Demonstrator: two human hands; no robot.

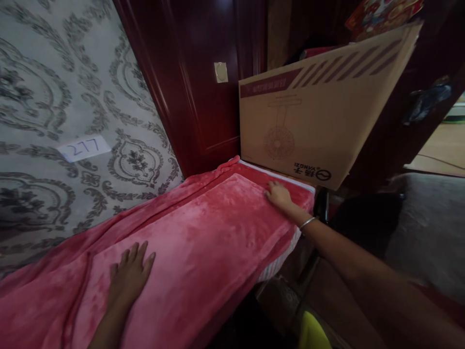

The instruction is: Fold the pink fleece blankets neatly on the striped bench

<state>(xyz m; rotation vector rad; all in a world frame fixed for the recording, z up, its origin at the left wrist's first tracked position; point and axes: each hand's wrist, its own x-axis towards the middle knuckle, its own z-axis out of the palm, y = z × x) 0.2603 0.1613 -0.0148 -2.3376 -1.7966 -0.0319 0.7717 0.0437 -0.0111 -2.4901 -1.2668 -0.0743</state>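
A plush pink-red blanket [203, 228] lies folded in a long flat layer, with more of the same cloth beneath and along the wall side. My left hand [131, 271] rests flat on its near left part, fingers spread. At the far right end, my right hand [279, 195] touches the blanket's edge, palm down, its fingers slightly bent. A bangle circles the right wrist. White-edged and striped cloth [279, 259] shows under the blanket at the right side.
A large cardboard box [305, 116] leans upright beyond the far end, against a dark red panel [203, 106]. Patterned wallpaper [138, 160] with a paper marked 277 [84, 148] runs along the left. A grey surface [428, 228] lies right; something yellow-green [313, 332] shows below.
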